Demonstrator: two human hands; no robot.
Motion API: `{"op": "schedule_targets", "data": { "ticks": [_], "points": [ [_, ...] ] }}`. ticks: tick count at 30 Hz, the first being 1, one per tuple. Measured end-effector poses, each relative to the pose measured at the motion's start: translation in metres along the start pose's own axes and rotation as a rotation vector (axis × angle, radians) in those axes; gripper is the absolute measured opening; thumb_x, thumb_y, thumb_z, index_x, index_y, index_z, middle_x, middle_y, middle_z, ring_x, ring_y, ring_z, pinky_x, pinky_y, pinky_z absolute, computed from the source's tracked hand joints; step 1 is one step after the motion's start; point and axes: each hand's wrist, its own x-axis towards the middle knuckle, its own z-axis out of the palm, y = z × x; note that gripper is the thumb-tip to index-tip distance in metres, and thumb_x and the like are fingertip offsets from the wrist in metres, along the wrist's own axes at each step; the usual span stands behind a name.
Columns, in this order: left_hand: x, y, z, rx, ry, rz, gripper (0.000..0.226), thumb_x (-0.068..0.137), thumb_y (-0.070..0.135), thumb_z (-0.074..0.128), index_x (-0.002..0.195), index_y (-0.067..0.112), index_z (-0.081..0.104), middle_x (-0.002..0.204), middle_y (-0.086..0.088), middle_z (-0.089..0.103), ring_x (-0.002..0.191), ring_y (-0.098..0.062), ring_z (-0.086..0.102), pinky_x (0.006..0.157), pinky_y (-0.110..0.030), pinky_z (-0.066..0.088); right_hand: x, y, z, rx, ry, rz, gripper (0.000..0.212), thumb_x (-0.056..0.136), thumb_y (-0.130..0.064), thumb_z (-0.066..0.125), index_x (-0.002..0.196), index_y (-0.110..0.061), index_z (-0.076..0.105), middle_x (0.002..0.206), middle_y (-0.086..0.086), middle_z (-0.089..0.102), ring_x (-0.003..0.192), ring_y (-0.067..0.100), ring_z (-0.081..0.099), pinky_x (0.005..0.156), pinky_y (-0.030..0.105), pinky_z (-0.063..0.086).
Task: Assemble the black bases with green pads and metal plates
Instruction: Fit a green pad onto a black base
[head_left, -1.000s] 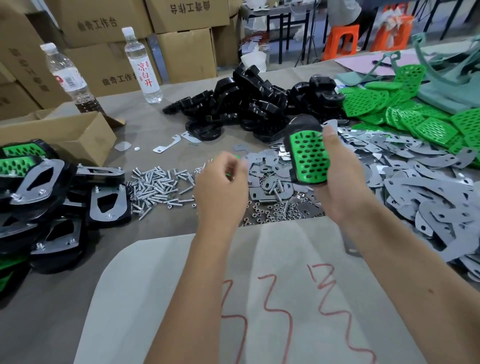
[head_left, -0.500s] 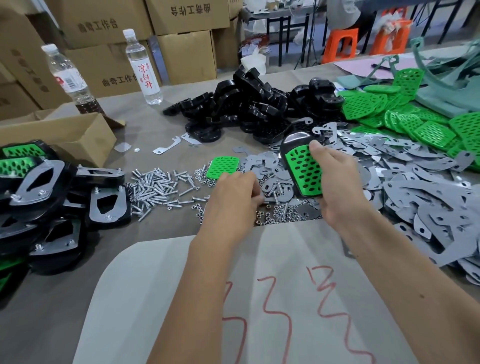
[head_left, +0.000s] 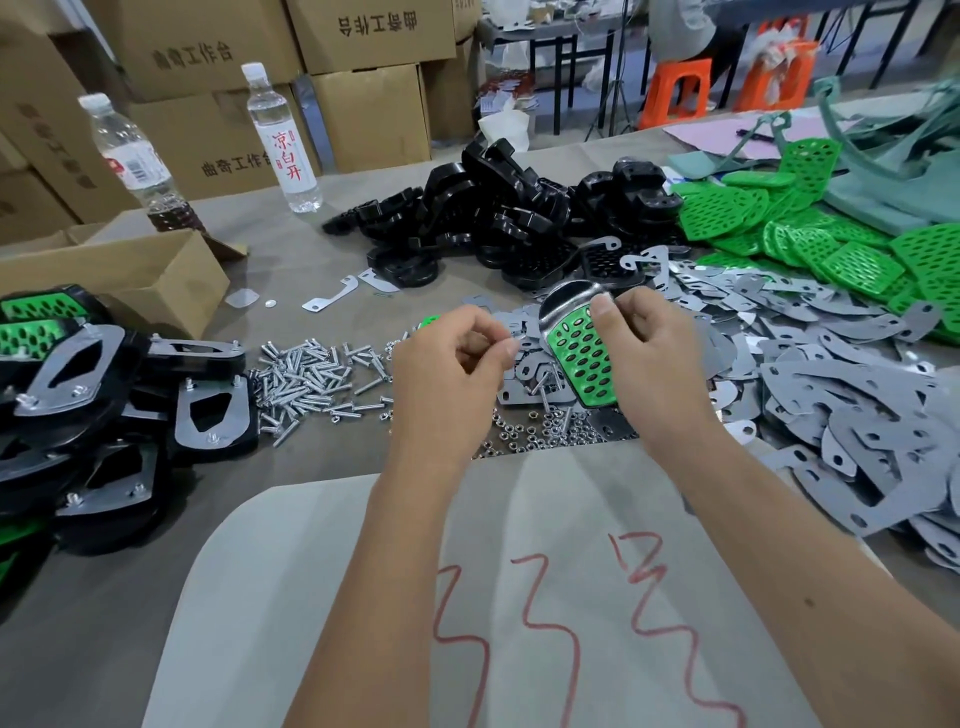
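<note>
the right hand (head_left: 654, 364) grips a glossy black base (head_left: 563, 306) with a perforated green pad (head_left: 582, 358) set in its face, thumb curled over the rounded top edge; it is held tilted just above the scattered flat grey metal plates (head_left: 841, 405). the left hand (head_left: 447, 364) hangs beside it with fingers curled in, thumb and forefinger pinched together; whether anything small sits between them i cannot tell. threaded steel screws (head_left: 311, 374) lie heaped to the left, small hex nuts (head_left: 545, 434) below the hands. loose black bases (head_left: 498, 213) pile behind, green pads (head_left: 810, 234) at far right. finished assemblies (head_left: 78, 384) stack on the left edge, beside a cardboard box (head_left: 130, 270).
</note>
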Motion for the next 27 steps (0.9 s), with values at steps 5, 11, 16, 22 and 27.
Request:
{"op": "schedule_targets", "data": {
  "ticks": [5,11,16,22,27],
  "points": [
    [0.000,-0.003,0.012,-0.157,0.006,-0.059,0.022,0.088,0.006,0.078,0.076,0.024,0.075,0.066,-0.001,0.073,0.053,-0.011,0.064,0.052,-0.025,0.053,-0.005,-0.008,0.004,-0.032,-0.045,-0.066,0.035,0.102,-0.039,0.059,0.083,-0.010,0.058,0.072,0.011,0.058,0.065,0.017,0.049,0.062,0.044,0.047],
    [-0.002,-0.004,0.017,-0.020,0.066,0.059,0.014,0.086,0.013,0.078,0.076,0.022,0.075,0.062,0.006,0.069,0.054,-0.011,0.066,0.054,-0.034,0.058,-0.008,-0.010,0.005,-0.065,-0.058,-0.083,0.035,0.103,-0.035,0.060,0.086,-0.005,0.058,0.074,0.018,0.059,0.066,0.029,0.053,0.064,0.052,0.052],
    [-0.007,-0.001,0.024,0.269,0.113,0.272,0.010,0.086,0.012,0.076,0.078,0.011,0.072,0.068,0.004,0.067,0.064,-0.018,0.061,0.065,-0.042,0.052,-0.009,-0.008,0.005,-0.142,-0.073,-0.153,0.037,0.103,-0.033,0.062,0.084,-0.001,0.055,0.068,0.014,0.054,0.063,0.016,0.041,0.061,0.038,0.037],
    [-0.005,0.002,0.024,0.174,0.098,0.132,0.009,0.086,0.008,0.077,0.078,0.011,0.073,0.068,0.008,0.068,0.065,-0.010,0.060,0.069,-0.039,0.053,-0.009,-0.006,0.007,-0.223,-0.039,-0.188,0.038,0.102,-0.034,0.062,0.082,-0.003,0.055,0.067,0.009,0.056,0.063,0.023,0.046,0.063,0.043,0.040],
    [-0.004,0.001,0.025,0.152,0.117,0.134,0.009,0.087,0.009,0.077,0.079,0.011,0.073,0.067,0.008,0.067,0.065,-0.011,0.062,0.068,-0.039,0.054,-0.007,-0.007,0.003,-0.185,-0.055,-0.170,0.036,0.102,-0.035,0.062,0.083,-0.005,0.058,0.073,0.012,0.062,0.070,0.031,0.055,0.064,0.042,0.045]
  ]
}}
